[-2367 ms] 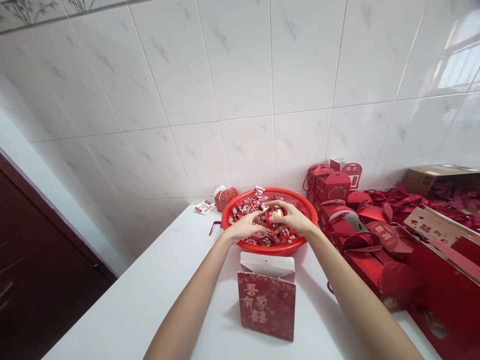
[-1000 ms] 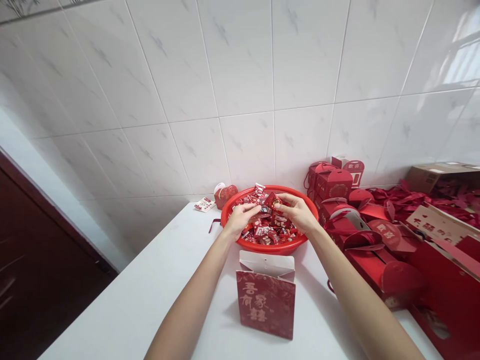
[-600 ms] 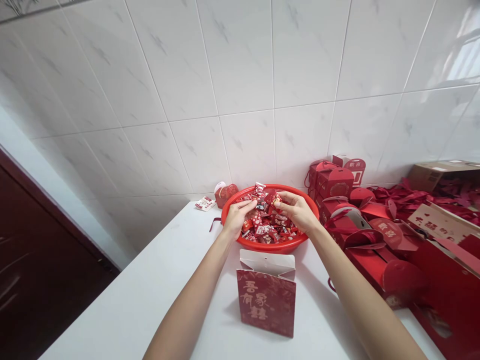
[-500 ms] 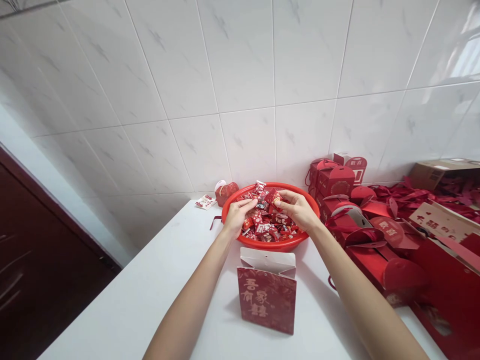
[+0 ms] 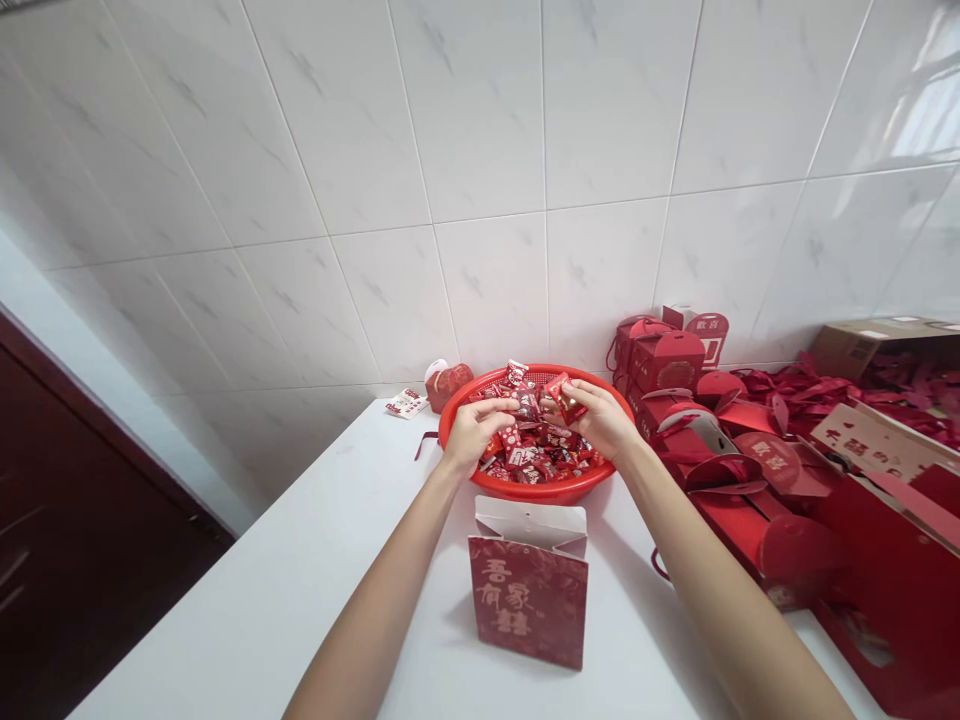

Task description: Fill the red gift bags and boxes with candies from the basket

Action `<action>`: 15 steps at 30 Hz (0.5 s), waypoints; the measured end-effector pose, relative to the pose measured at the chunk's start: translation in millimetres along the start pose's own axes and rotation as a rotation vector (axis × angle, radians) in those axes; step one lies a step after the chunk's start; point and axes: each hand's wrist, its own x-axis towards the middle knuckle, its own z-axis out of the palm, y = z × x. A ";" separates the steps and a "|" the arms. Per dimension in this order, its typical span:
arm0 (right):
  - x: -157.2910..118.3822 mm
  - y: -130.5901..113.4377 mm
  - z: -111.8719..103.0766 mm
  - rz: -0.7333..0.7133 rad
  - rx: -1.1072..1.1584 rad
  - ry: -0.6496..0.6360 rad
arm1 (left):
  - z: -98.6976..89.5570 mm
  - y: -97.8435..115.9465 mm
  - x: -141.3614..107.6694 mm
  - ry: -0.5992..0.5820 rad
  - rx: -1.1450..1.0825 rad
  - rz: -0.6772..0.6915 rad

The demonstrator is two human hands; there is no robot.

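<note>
A red plastic basket [image 5: 551,490] full of wrapped candies [image 5: 536,460] stands on the white table against the tiled wall. Over its left part is my left hand [image 5: 480,432], fingers bent together above a red-and-white candy; what it grips, if anything, I cannot make out. My right hand [image 5: 596,415], over the right part, pinches a red candy packet [image 5: 564,394]. In front of the basket a dark red box [image 5: 529,605] with pale lettering stands upright, its white top flaps raised and open.
Closed red gift boxes [image 5: 787,535] are piled on the right, with red ribbons [image 5: 795,385] and a cardboard carton [image 5: 862,345] behind. A small red box [image 5: 450,384] and a printed card [image 5: 407,403] lie left of the basket.
The red packet in my right hand has turned and moved slightly right. My left hand stays over the basket's left side. The whole view has shifted a little.
</note>
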 end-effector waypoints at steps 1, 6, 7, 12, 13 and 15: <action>-1.2 -0.5 1.2 0.023 -0.008 -0.022 | -0.4 0.4 -0.8 -0.029 0.026 0.005; -7.7 -1.6 8.0 0.118 -0.069 -0.124 | -1.5 2.5 -3.4 -0.167 0.091 0.000; -8.3 -1.4 8.5 0.127 -0.082 -0.134 | -1.6 2.3 -3.3 -0.190 0.085 -0.012; -7.7 1.8 7.7 0.140 -0.174 -0.149 | -2.1 -0.5 -0.5 -0.255 0.082 -0.014; -7.2 2.7 7.6 0.137 -0.193 -0.150 | -2.3 -1.0 -0.1 -0.255 0.093 -0.013; -6.5 4.2 8.1 0.128 -0.229 -0.149 | -2.5 -1.8 0.6 -0.245 0.108 -0.019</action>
